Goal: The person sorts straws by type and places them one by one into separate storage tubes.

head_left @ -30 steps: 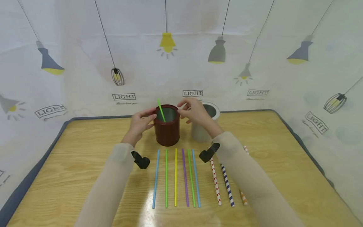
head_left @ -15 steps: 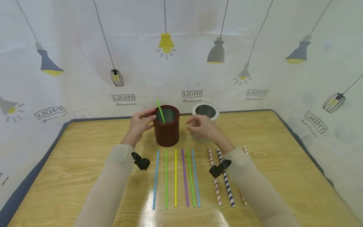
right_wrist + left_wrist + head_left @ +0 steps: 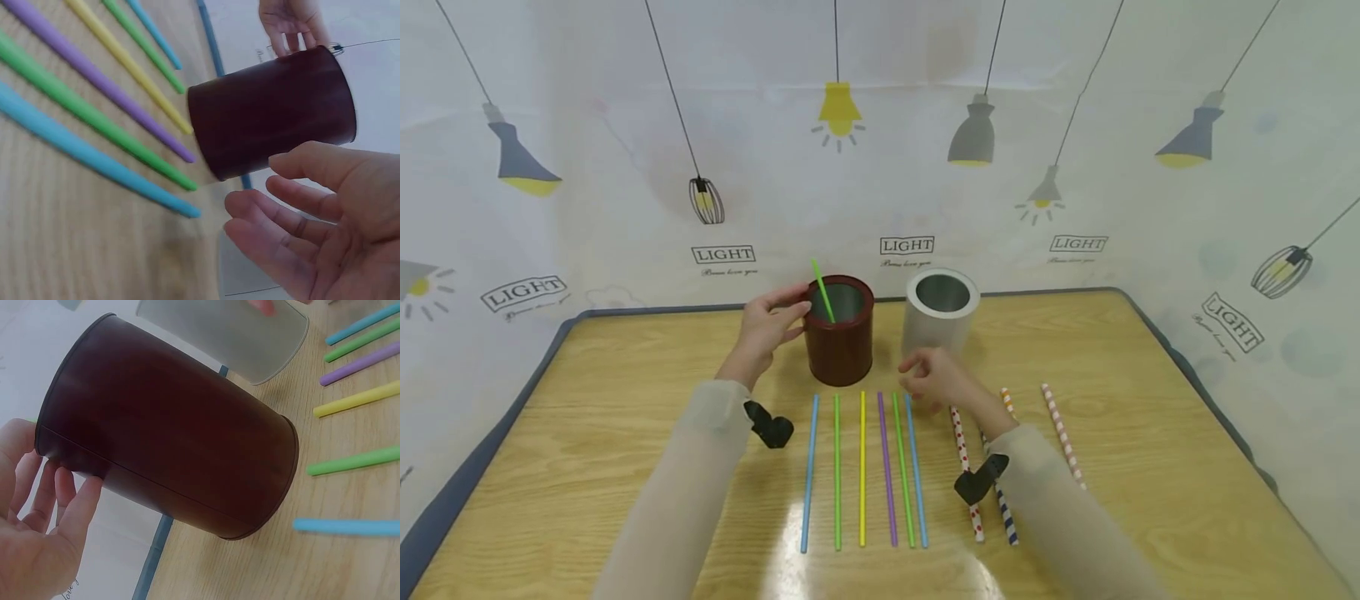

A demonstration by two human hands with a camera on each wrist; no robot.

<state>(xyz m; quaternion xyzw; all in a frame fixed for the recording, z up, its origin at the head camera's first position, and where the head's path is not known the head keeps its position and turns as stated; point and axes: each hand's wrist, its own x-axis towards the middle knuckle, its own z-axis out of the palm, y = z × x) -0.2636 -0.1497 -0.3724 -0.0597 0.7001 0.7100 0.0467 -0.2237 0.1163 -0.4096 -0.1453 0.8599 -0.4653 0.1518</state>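
Note:
A dark red round container [image 3: 840, 354] stands upright at the back of the table. Leaning inside it is a green straw [image 3: 822, 290], its top above the rim. My left hand [image 3: 763, 333] touches the container's left side near the top, thumb and fingers spread along the wall. My right hand [image 3: 936, 379] hovers with loosely bent fingers in front of the white container [image 3: 936, 329] and above the far ends of the right-hand plain straws. In the right wrist view, nothing shows between its fingers [image 3: 300, 165]. Plain blue, green, yellow [image 3: 862, 467] and purple straws [image 3: 886, 467] lie in a row.
Patterned paper straws lie further right: one with red dots [image 3: 961, 442], a blue-striped one [image 3: 1006, 512], an orange-striped one [image 3: 1007, 400] partly hidden, and a pink-striped one [image 3: 1060, 425]. A wall cloth printed with lamps [image 3: 850, 192] rises behind the table.
My right hand has moved from the red container's rim to the right and down toward the table. The left hand keeps its place at the container's side, and the green straw still leans inside.

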